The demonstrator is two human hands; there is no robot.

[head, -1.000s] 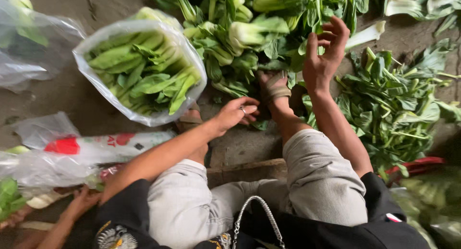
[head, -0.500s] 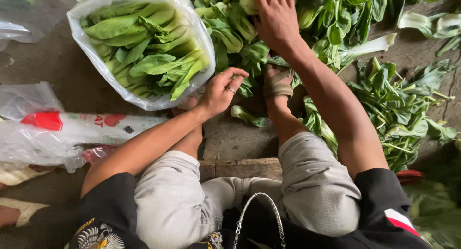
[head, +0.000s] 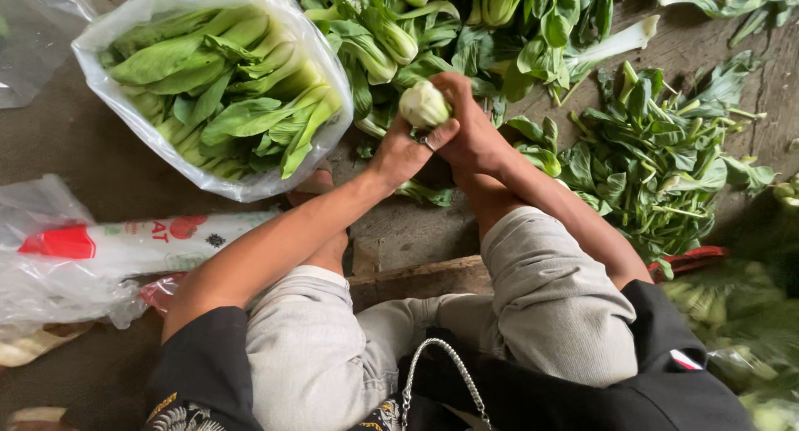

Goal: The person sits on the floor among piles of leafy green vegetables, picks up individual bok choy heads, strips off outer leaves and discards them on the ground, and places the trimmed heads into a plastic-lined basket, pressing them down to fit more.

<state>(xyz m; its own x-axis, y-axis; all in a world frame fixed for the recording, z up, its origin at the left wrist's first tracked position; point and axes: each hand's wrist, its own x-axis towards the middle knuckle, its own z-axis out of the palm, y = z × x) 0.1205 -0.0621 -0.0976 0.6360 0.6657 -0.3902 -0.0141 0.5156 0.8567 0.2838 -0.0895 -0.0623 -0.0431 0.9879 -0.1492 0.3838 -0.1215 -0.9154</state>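
Note:
Both of my hands grip one head of bok choy (head: 423, 104), its pale base turned toward me. My left hand (head: 401, 151) holds it from the left and below. My right hand (head: 471, 131) wraps it from the right. The head hangs just in front of a pile of bok choy (head: 466, 23) on the ground at the top centre. A clear plastic bag (head: 218, 98) filled with bok choy stands open to the left of my hands.
Loose trimmed leaves (head: 657, 161) lie in a heap on the right. Crumpled plastic bags (head: 91, 256) with red print lie at the left. A wooden plank (head: 416, 277) runs under my knees. More greens in plastic (head: 741, 331) sit at the lower right.
My right hand drew back from the pile with a bok choy head. My left hand rose from beside the bag to join it, and both now grip the head.

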